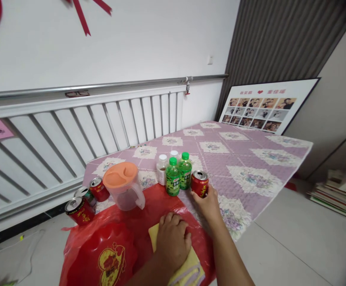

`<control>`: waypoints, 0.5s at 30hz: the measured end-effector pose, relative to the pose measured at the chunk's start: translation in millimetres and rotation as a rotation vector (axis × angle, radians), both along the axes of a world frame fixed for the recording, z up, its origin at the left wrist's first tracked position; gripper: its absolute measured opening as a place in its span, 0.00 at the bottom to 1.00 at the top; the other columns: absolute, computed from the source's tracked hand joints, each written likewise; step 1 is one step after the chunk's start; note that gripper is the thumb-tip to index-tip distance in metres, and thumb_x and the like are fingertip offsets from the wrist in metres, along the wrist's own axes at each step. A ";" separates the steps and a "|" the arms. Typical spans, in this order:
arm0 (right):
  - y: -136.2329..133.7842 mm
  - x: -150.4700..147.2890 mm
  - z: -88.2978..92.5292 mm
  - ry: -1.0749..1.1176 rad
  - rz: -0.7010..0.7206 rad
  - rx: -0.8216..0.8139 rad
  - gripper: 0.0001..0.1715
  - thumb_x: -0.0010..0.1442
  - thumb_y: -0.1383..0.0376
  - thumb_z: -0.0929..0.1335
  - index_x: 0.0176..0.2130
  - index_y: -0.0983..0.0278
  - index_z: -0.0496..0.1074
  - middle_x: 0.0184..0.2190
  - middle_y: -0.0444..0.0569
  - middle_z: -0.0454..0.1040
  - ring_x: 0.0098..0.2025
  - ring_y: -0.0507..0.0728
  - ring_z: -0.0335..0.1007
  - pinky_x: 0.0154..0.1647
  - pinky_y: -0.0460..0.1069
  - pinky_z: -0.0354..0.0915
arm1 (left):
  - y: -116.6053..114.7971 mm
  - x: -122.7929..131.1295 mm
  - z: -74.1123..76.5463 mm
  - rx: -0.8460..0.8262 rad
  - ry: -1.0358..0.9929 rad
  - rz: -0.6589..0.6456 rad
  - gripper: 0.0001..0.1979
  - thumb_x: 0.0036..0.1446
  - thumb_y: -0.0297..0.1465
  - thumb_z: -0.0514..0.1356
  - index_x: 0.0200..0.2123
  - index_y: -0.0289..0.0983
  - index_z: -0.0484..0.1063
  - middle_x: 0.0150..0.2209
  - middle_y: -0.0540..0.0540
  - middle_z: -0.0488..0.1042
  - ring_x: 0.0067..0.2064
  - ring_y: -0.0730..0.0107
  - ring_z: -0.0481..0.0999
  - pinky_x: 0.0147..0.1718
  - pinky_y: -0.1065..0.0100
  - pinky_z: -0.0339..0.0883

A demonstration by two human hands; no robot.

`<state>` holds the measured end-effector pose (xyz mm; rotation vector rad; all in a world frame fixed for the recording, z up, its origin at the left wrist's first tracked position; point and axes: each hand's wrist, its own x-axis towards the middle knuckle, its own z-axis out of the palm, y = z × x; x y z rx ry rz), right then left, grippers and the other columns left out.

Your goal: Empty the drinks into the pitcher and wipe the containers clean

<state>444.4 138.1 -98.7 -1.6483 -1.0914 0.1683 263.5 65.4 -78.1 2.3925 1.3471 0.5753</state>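
My right hand (pixel 207 204) is closed around a red drink can (pixel 199 183) standing upright on the table (pixel 250 159). My left hand (pixel 173 240) lies palm-down, fingers curled, on a yellow cloth (pixel 187 270) over a red plastic bag (pixel 158 208). Just left of the can stand two green bottles (pixel 178 174) and two small white-capped bottles (pixel 162 169). A clear jug with an orange lid (pixel 123 186) sits further left.
Three more red cans (pixel 85 200) cluster at the table's left corner. A red plate (pixel 100 258) lies at the near left. A white radiator cover (pixel 72 131) lines the wall. A photo board (pixel 265 107) leans at the far right; books (pixel 336 196) lie on the floor.
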 end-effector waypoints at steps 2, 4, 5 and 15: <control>1.7 0.9 -2.0 -0.003 0.014 -0.003 0.32 0.44 0.53 0.71 0.46 0.67 0.69 0.40 0.55 0.71 0.45 0.68 0.65 0.49 0.63 0.62 | -0.2 0.2 -0.1 -0.002 -0.006 0.001 0.09 0.56 0.30 0.58 0.40 0.42 0.75 0.45 0.47 0.75 0.52 0.56 0.66 0.55 0.53 0.55; 3.1 1.0 -3.5 -0.004 0.026 -0.005 0.32 0.44 0.53 0.72 0.46 0.66 0.69 0.40 0.54 0.72 0.45 0.67 0.66 0.49 0.63 0.62 | -0.9 0.2 -0.6 -0.006 -0.009 0.002 0.09 0.56 0.30 0.58 0.40 0.42 0.75 0.45 0.47 0.76 0.52 0.56 0.66 0.55 0.53 0.54; 3.7 0.9 -4.2 -0.005 0.031 -0.007 0.32 0.44 0.53 0.72 0.46 0.65 0.69 0.39 0.53 0.72 0.45 0.67 0.66 0.49 0.63 0.62 | -1.2 0.2 -0.8 -0.008 -0.009 0.004 0.09 0.56 0.30 0.57 0.40 0.42 0.75 0.45 0.47 0.76 0.52 0.56 0.66 0.55 0.53 0.54; 4.8 0.2 -6.8 0.001 0.076 -0.033 0.34 0.45 0.54 0.70 0.50 0.67 0.68 0.41 0.55 0.73 0.43 0.66 0.69 0.47 0.61 0.64 | -0.6 -0.2 -1.4 0.001 0.001 -0.006 0.09 0.56 0.30 0.57 0.40 0.42 0.75 0.45 0.47 0.76 0.53 0.56 0.66 0.55 0.53 0.54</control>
